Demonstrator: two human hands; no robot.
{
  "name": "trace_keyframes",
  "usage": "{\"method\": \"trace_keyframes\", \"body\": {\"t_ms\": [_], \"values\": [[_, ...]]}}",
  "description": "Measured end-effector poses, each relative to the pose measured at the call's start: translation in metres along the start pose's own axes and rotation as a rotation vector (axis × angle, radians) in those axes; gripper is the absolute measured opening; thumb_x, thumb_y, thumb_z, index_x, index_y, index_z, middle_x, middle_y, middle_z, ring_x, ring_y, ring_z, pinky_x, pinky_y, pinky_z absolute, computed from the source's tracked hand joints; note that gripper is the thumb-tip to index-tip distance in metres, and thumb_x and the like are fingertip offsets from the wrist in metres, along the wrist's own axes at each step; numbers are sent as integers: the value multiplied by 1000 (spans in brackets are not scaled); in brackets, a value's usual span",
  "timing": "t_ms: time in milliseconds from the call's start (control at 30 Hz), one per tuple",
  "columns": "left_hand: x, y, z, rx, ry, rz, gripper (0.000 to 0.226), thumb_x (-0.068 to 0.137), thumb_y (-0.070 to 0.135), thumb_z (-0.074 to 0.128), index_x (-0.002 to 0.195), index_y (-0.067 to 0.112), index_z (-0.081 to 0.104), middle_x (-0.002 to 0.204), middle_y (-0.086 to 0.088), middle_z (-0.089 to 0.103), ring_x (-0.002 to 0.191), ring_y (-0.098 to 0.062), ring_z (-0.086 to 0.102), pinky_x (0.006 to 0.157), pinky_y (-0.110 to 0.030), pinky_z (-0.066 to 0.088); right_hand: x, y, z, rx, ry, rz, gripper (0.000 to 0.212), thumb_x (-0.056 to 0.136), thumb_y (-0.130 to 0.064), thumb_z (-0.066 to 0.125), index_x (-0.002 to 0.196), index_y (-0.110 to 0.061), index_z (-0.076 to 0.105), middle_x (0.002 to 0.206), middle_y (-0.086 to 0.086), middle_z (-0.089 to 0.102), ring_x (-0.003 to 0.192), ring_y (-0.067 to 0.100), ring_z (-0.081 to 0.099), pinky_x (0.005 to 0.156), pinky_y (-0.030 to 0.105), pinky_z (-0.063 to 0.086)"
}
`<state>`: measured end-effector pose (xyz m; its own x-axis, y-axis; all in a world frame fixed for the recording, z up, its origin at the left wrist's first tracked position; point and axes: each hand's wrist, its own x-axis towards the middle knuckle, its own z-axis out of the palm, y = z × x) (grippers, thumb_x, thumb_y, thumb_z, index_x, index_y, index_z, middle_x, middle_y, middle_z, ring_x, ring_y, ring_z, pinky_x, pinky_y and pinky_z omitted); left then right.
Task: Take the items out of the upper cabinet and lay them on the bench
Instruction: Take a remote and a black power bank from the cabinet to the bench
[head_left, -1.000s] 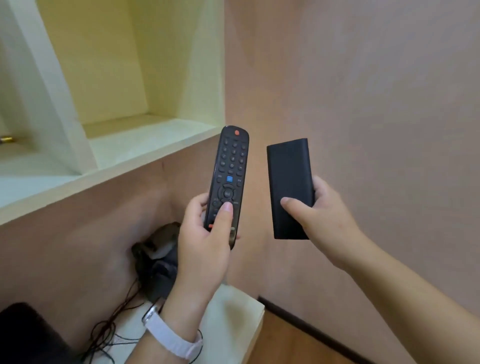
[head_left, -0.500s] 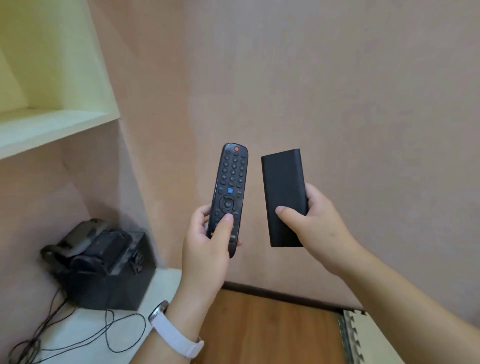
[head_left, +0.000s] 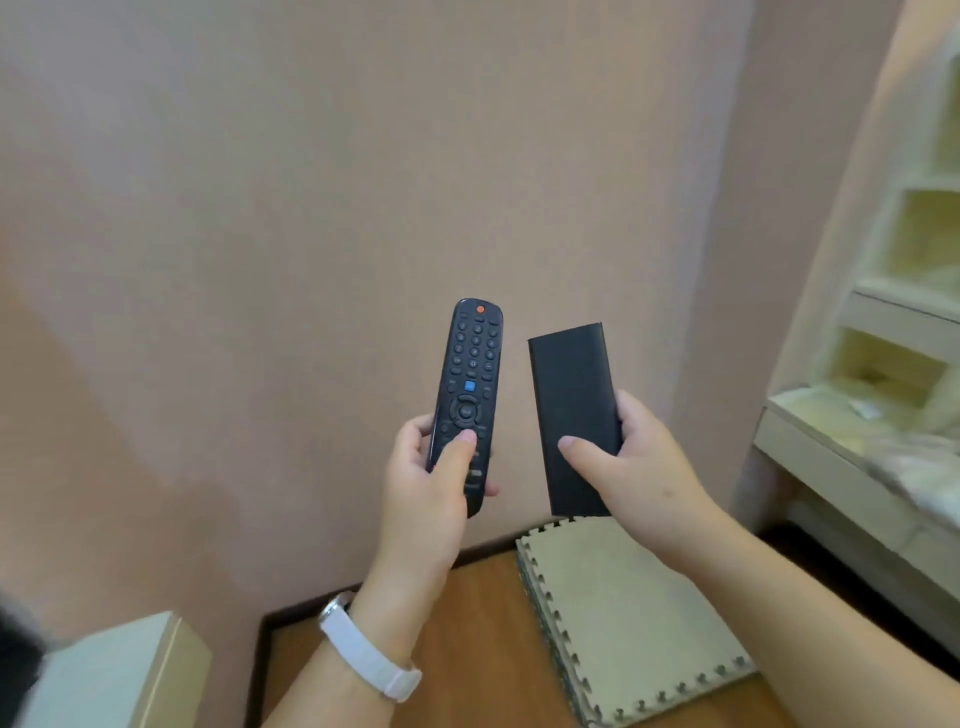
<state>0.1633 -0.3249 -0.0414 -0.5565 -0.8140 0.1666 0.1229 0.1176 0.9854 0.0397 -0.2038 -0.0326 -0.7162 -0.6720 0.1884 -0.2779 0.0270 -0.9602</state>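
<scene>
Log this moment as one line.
left hand: grips remote | right hand: grips black block | both items upright, side by side, apart | not yet laid down | below: foam mat

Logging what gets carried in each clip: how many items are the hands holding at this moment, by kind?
remote control, gripped in the left hand: 1
flat black slab, perhaps a power bank, gripped in the right hand: 1
Total: 2
</scene>
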Motion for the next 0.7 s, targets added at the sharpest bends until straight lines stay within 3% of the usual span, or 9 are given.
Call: {"method": "trace_keyframes", "body": {"t_ms": [267,433,600,700], "values": [[-37,13,161,-76,-363,-36,14,97,13,53,111,11,55,99,-19,67,59,-18,64,52,-19,50,-60,19,-159,-15,352,68,30,91,-21,63,118,-30,53,107,-10,66,95,11,65,67,29,57],[-48,9,230,-90,-526,-66,12,97,12,53,108,12,56,93,-13,69,61,-19,63,54,-20,52,-85,39,-216,-2,517,127,28,90,-19,64,111,-34,54,105,-12,67,89,4,66,68,26,58],[-43,-17,294,-85,-659,-113,13,96,16,54,109,17,57,95,-13,70,63,-22,65,55,-22,50,-92,62,-260,-13,632,198,27,92,-20,64,112,-34,53,103,-14,64,83,1,64,53,13,51],[-33,-34,333,-90,-714,-135,12,96,17,55,107,19,58,93,-11,71,64,-22,66,56,-22,51,-83,79,-284,-46,698,251,25,91,-22,64,103,-40,52,103,-14,65,87,5,64,60,20,54]]}}
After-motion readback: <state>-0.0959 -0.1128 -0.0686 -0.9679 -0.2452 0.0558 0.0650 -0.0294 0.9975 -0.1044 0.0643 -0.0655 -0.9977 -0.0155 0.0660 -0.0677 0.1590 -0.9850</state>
